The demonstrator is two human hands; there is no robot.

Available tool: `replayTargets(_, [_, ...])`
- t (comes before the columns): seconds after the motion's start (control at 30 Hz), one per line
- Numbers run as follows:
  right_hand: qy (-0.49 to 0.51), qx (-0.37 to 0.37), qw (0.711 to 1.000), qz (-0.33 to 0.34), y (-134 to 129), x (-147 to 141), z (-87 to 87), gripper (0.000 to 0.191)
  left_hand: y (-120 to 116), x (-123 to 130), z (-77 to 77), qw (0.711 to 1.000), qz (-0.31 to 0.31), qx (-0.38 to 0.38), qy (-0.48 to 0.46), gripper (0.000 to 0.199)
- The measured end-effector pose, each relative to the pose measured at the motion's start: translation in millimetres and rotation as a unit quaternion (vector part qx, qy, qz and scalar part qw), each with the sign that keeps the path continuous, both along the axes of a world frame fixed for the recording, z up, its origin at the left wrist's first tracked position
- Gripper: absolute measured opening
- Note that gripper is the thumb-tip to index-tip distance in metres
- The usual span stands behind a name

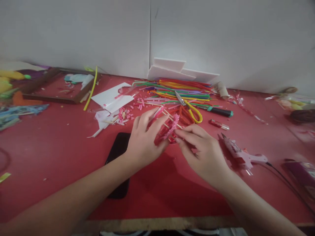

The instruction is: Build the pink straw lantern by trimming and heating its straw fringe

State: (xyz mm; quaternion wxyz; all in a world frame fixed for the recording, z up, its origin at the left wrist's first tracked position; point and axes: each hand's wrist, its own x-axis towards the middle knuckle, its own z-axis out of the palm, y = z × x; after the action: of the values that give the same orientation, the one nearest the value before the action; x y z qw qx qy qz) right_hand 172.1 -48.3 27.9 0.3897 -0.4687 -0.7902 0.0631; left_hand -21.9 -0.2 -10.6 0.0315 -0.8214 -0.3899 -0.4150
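Between my two hands, above the red table, is a small pink craft piece (174, 126) with thin wooden sticks crossing it. My left hand (145, 139) curls round its left side, thumb and fingers gripping it. At its right end, the fingertips of my right hand (198, 142) are pinched together on a stick or the pink edge; exactly which is hidden. Yellow- and orange-handled scissors (194, 113) lie just behind the piece. A black phone (118, 150) lies partly under my left wrist.
Coloured pipe cleaners (184, 90) lie at the back by white foam boards (169, 68). Pink cut bits (124, 114) and white paper (110, 98) are behind my left hand. A pink glue gun (242, 154) with a cord, a box cutter (220, 111) and a brown frame (49, 98) lie around.
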Motion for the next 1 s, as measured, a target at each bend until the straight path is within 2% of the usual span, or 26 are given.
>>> replayTargets(0.2, [0.021,-0.018,1.0,-0.005,-5,-5,-1.2,0.026,0,2,-2.7,0.999,-0.004,-0.01,-0.045,0.055])
replayTargets(0.37, [0.005,0.03,1.0,0.006,-11,-12,-7.8,0.037,-1,2,0.1,0.996,0.016,-0.026,-0.089,0.051])
replayTargets(0.53, [-0.043,0.044,0.998,0.016,-17,-23,-15.8,0.06,2,1,2.6,0.986,0.016,-0.099,-0.131,0.066])
replayTargets(0.67, [-0.092,0.03,0.993,0.065,-17,-25,-20.3,0.068,4,2,2.0,0.976,0.018,-0.144,-0.164,0.065])
replayTargets(0.77, [-0.125,0.043,0.988,0.081,-15,-24,-25.2,0.068,4,2,-1.1,0.964,0.01,-0.177,-0.197,0.066])
replayTargets(0.87, [-0.129,0.062,0.988,0.064,-15,-25,-31.5,0.073,5,2,-5.1,0.951,-0.001,-0.208,-0.231,0.068])
replayTargets(1.0, [-0.104,0.078,0.99,0.055,-14,-28,-34.5,0.078,9,1,-11.8,0.908,-0.013,-0.297,-0.295,0.074])
